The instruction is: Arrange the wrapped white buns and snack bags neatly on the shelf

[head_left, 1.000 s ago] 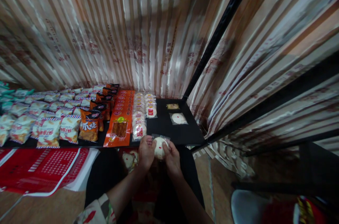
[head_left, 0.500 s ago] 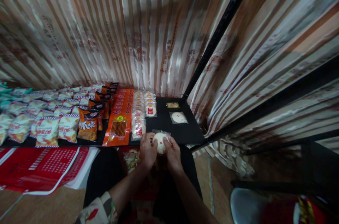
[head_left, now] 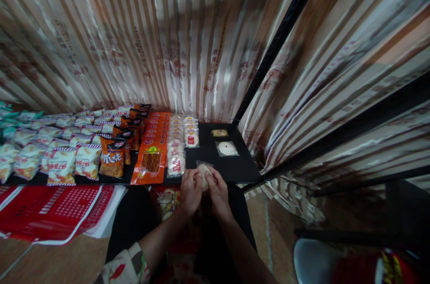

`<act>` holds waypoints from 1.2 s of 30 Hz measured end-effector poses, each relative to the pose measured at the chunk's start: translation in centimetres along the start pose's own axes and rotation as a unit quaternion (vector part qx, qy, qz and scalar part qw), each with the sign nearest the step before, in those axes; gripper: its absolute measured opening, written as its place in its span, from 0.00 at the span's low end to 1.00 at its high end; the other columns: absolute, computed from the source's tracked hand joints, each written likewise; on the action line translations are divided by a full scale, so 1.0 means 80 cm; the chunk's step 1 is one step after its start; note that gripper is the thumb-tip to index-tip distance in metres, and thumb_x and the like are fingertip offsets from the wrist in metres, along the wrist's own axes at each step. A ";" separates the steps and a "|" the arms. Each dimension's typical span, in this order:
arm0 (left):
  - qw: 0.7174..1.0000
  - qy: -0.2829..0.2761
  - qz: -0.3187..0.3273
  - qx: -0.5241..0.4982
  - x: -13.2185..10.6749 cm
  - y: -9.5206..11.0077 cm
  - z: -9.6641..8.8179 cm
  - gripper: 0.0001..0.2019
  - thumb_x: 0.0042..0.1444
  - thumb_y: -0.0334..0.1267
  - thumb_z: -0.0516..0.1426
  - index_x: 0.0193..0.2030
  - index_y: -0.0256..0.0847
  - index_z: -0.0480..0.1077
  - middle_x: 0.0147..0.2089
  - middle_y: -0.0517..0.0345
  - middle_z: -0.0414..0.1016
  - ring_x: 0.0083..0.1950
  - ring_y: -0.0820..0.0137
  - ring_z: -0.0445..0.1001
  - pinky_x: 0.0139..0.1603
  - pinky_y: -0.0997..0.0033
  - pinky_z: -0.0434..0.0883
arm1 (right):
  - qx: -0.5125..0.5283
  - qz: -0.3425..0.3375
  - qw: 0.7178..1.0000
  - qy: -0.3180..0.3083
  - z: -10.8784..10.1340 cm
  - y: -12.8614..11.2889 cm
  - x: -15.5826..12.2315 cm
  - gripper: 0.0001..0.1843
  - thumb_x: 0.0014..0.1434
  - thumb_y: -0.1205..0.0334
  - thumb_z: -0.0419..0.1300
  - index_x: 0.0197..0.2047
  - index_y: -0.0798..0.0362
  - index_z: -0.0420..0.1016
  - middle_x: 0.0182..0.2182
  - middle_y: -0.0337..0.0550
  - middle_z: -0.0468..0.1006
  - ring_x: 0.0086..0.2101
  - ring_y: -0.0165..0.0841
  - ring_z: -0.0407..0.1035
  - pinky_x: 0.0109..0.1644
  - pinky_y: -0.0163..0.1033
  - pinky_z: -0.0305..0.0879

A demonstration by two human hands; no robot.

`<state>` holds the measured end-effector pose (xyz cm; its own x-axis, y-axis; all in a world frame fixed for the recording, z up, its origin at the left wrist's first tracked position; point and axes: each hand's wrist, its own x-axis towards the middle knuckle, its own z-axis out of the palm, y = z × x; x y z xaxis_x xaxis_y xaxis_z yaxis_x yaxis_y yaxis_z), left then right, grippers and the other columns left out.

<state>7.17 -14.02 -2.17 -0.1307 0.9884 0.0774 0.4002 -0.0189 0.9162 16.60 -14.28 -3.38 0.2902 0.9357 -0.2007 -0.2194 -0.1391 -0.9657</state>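
Observation:
Between my two hands is a round white rice cracker (head_left: 204,175) in a clear wrapper, partly turned edge-on at the front of the black shelf (head_left: 204,157). My left hand (head_left: 191,190) grips its left side, and my right hand (head_left: 217,190) holds the right side with the thumb on it. Just beyond, a similar wrapped cracker (head_left: 228,148) lies flat on the shelf, with a small gold packet (head_left: 219,132) behind it. To the left stand two rows of wrapped crackers (head_left: 176,165), the shorter row (head_left: 191,139) nearer the flat one.
Left of the crackers lies a long orange snack pack (head_left: 150,154), then orange-brown bags (head_left: 112,156) and many white snack bags (head_left: 62,165). A red basket (head_left: 67,212) sits below on the floor. A black post (head_left: 268,69) rises at the right, before a striped curtain (head_left: 201,28).
The wrapped cracker in my hands has turned from facing up to a narrower, tilted view. My fingers have shifted closer together around it.

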 end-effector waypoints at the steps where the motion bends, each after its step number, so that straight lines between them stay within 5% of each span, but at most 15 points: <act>1: 1.000 -0.008 -0.009 -0.010 -0.001 0.003 -0.001 0.09 0.58 0.39 0.48 0.38 0.41 0.68 0.40 0.53 0.70 0.44 0.67 0.68 0.50 0.65 0.65 | -0.001 0.002 1.000 0.001 0.001 -0.003 -0.002 0.27 0.49 0.47 0.62 0.49 0.54 0.72 0.42 0.47 0.79 0.41 0.40 0.73 0.45 0.42 0.69; 12: 0.996 -0.039 -0.043 -0.065 -0.006 0.021 -0.006 0.12 0.53 0.41 0.54 0.43 0.40 0.67 0.44 0.52 0.69 0.45 0.67 0.70 0.46 0.68 0.67 | -0.035 -0.022 0.999 -0.022 0.002 -0.018 -0.008 0.26 0.56 0.43 0.53 0.49 0.52 0.75 0.47 0.46 0.78 0.46 0.40 0.71 0.50 0.41 0.67; 22: 0.990 0.002 -0.097 -0.104 0.006 0.006 0.001 0.08 0.52 0.37 0.53 0.38 0.40 0.69 0.36 0.58 0.73 0.38 0.69 0.71 0.43 0.71 0.67 | -0.090 -0.073 0.993 -0.009 0.003 -0.007 -0.002 0.23 0.53 0.48 0.58 0.46 0.51 0.77 0.48 0.46 0.76 0.48 0.38 0.69 0.55 0.42 0.63; 36: 0.955 -0.042 -0.168 -0.242 0.020 -0.017 0.003 0.15 0.49 0.44 0.56 0.41 0.38 0.70 0.38 0.56 0.75 0.37 0.69 0.73 0.40 0.71 0.70 | -0.074 0.004 0.997 -0.004 -0.010 0.013 0.032 0.24 0.42 0.51 0.65 0.42 0.54 0.75 0.36 0.45 0.80 0.36 0.36 0.74 0.43 0.42 0.70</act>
<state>6.67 -12.40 -3.43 -0.0969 0.9593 -0.2652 -0.1208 0.2531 0.9599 17.84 -12.24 -5.00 0.2816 0.9367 -0.2079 -0.0818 -0.1925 -0.9779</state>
